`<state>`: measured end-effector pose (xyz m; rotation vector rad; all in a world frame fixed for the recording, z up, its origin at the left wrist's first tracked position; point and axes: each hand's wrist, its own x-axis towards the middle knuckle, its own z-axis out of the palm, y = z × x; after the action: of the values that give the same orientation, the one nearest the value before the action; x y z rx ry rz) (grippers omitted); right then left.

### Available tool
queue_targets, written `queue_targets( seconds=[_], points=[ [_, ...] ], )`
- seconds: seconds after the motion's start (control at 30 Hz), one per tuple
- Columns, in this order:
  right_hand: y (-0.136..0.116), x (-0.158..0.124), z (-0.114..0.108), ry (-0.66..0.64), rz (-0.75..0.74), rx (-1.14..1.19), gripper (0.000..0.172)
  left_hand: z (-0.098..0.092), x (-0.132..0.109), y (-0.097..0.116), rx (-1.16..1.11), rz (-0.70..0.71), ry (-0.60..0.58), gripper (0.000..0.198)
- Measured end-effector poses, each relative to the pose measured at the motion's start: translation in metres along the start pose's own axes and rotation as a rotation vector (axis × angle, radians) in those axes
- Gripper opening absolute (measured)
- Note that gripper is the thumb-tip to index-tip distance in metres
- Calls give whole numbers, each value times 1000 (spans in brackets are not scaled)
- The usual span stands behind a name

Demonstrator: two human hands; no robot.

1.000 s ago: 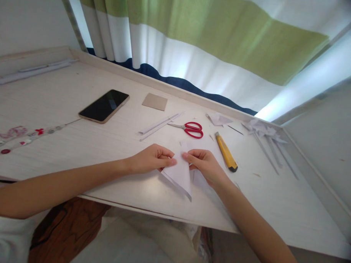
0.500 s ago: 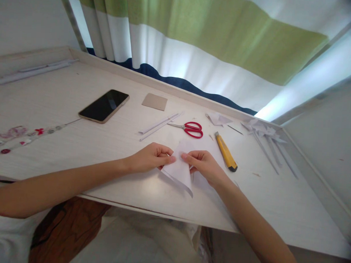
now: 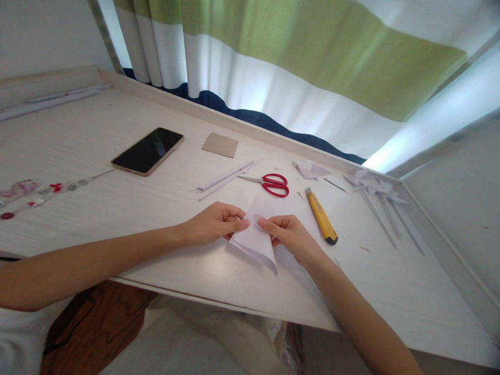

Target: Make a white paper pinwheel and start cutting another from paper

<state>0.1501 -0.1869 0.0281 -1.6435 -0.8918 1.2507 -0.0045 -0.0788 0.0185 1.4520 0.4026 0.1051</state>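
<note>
A folded white paper (image 3: 254, 239) is held between my two hands above the front part of the white table (image 3: 171, 198). My left hand (image 3: 220, 223) pinches its left edge between thumb and fingers. On the right side, my right hand (image 3: 291, 235) pinches the same sheet, thumb on top. The paper's lower edge is slightly curled toward me. Just beyond the hands lie red-handled scissors (image 3: 275, 185), and a yellow utility knife (image 3: 321, 217) rests to the right. Some fingertips are hidden behind the paper.
Rolled paper sticks (image 3: 225, 178) lie behind my left hand. Farther back are a phone (image 3: 148, 150) with a beaded strap (image 3: 72, 185) and a brown card (image 3: 220, 145). Paper pinwheels (image 3: 371, 183) sit at the right, near a folded paper piece (image 3: 312, 169) and a thin dark rod (image 3: 335, 184).
The paper's lower corner has lifted slightly and shifted a little to the right. Both hands keep their pinch, with the left hand moved very slightly.
</note>
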Motion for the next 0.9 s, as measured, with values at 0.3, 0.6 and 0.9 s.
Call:
queue_targets(
  seconds=[0.3, 0.6, 0.9],
  points=[
    [1, 2, -1, 11, -33, -3, 30, 2, -2, 2, -11, 24, 16, 19],
    [2, 2, -4, -35, -41, -13, 36, 0, -1, 3, 0, 30, 61, 20],
    [2, 4, -6, -46, -70, -66, 39, 2, -1, 6, -35, 38, 132, 16]
  ],
)
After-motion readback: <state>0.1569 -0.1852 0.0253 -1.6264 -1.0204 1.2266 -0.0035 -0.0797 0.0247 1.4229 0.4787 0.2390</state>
